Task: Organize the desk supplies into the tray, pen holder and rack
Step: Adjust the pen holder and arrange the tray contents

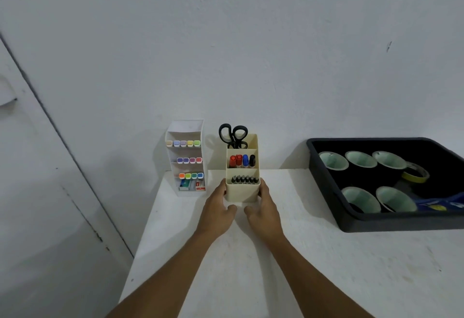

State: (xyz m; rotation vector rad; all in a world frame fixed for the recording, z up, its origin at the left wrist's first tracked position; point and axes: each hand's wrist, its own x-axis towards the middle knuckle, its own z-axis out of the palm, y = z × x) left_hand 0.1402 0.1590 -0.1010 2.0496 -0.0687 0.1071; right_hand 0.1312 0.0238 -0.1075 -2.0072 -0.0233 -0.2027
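A cream pen holder [242, 192] stands on the white desk [276, 267] near its far edge. It holds black scissors [233, 135] at the back, red, blue and black markers [242, 160] in the middle and several black pens [244, 180] in front. My left hand [218, 211] grips its left side and my right hand [263, 211] grips its right side. A white tiered rack [185, 129] to the left holds rows of coloured highlighters [183, 143]. A black tray [326, 164] at the right holds several tape rolls [360, 159].
A yellow tape roll [415, 172] and a blue packet [439, 204] lie in the tray too. Small boxes [192, 185] sit on the rack's bottom shelf. The wall stands right behind the desk, and the desk's left edge drops off beside the rack.
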